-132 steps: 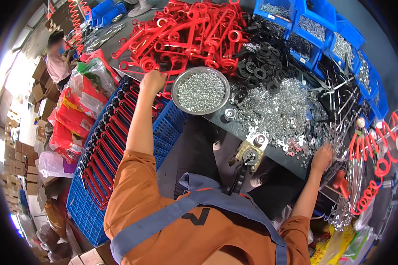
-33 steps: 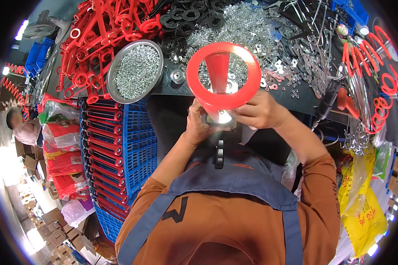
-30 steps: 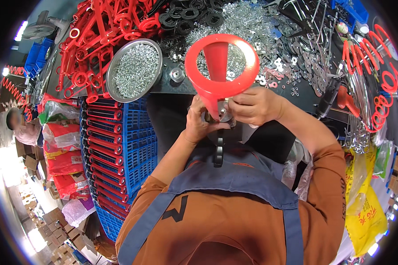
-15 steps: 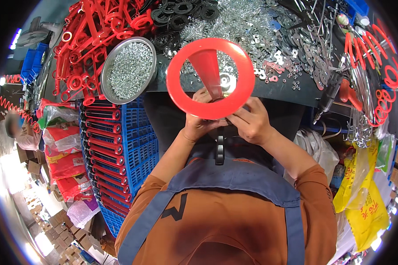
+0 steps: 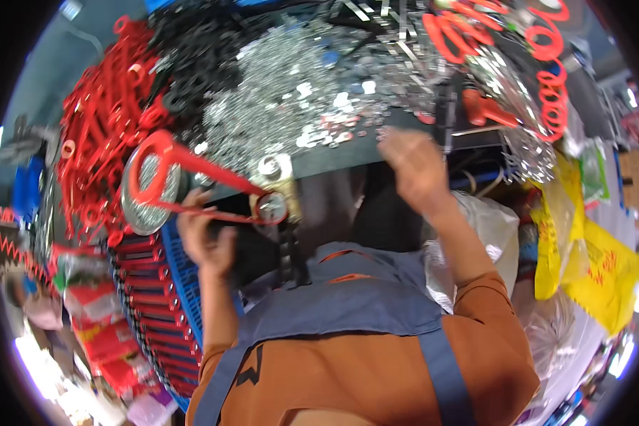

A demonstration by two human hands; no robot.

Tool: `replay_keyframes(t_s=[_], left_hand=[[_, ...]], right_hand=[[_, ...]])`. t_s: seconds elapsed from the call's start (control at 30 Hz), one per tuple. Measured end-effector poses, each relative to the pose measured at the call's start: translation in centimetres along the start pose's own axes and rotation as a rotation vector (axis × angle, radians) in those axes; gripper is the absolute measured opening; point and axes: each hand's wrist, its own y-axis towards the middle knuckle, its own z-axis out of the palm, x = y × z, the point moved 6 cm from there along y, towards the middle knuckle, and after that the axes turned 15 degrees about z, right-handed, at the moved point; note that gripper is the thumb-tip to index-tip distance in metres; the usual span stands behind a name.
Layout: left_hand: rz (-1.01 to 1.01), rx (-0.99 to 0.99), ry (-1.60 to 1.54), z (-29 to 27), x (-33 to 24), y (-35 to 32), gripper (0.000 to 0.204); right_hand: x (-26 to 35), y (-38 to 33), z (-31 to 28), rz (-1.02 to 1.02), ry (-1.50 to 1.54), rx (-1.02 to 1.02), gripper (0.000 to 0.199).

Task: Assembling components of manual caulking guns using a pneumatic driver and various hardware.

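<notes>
A red handle [image 5: 213,168], with a large ring at one end and two long bars, lies tilted toward the left. Its narrow end meets a small metal fixture [image 5: 285,170] at the table edge, and a dark segmented strip [image 5: 286,252] hangs below. My left hand [image 5: 209,238] is beside the lower bar, fingers and thumb apart; whether its fingertips touch the bar is unclear. My right hand [image 5: 415,167] is raised over the table's front edge, near the loose small metal parts [image 5: 334,128]. Motion smears its fingers, so any small thing in them is hidden.
A round metal bowl [image 5: 149,206] of small parts stands left, beside a heap of red handles [image 5: 99,142]. Black parts [image 5: 192,57] lie behind. A red-handled tool [image 5: 486,110] and red coiled hose [image 5: 550,92] are at right. Red pieces line the blue crate [image 5: 177,263].
My hands have parted: the right moved up toward the small parts, the left moved left. The red handle, upright between both hands before, now leans left. The whole view has shifted.
</notes>
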Motion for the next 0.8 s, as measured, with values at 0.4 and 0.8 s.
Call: replay_keyframes(t_s=[0.4,0.8], left_hand=[[-0.437,0.522,0.566,-5.8,16.9,5.8,0.03],[-1.113,-0.716,-1.279,-8.8,24.4,0.8,0.014]], right_hand=[[-30.0,0.4,-4.0,0.423,-0.656,0.647,0.043],[-20.3,3.5,-19.0,0.965,-0.106,0.171,0.031]])
